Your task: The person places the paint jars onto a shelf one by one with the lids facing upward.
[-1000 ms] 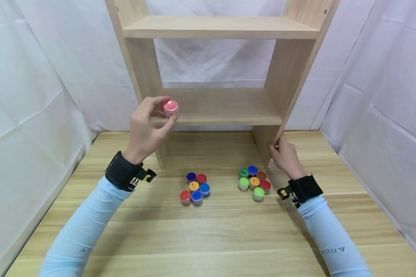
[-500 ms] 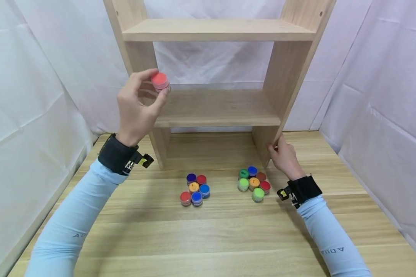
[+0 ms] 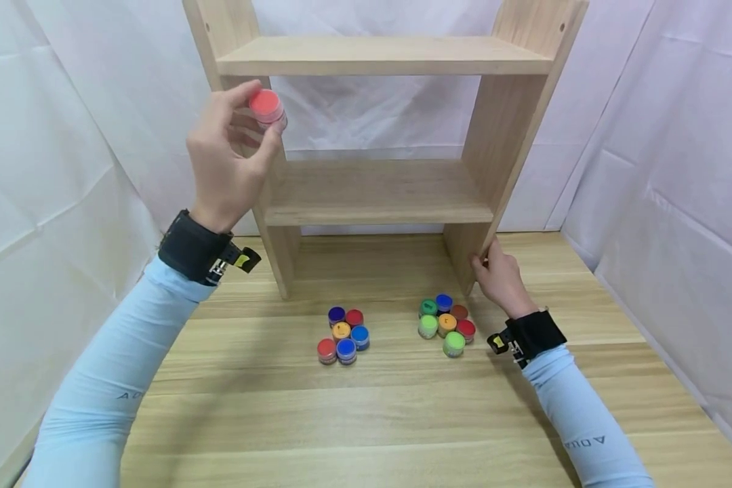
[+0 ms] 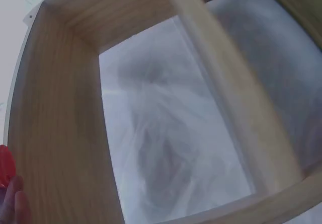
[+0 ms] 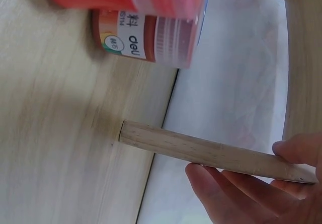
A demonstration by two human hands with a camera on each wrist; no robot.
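Observation:
A small paint jar with a coral-red lid [image 3: 266, 108] is pinched between thumb and fingers of my left hand [image 3: 228, 156], raised in front of the left upright of the wooden shelf [image 3: 384, 215], just below the upper board. The left wrist view catches only a bit of the red lid [image 4: 6, 166] and fingertips at its left edge. Low on the right upright [image 5: 211, 153], my right hand [image 3: 501, 278] grips the board, thumb on one face and fingers on the other.
Two clusters of small paint jars stand on the table [image 3: 366, 427]: one in the middle with an orange jar [image 3: 341, 330], one near the right upright with a light green jar [image 3: 454, 343]. White cloth [image 3: 665, 135] hangs behind and at both sides.
My left hand has risen with the jar and moved left, from the middle board's level to just below the upper board. The right hand stays on the upright.

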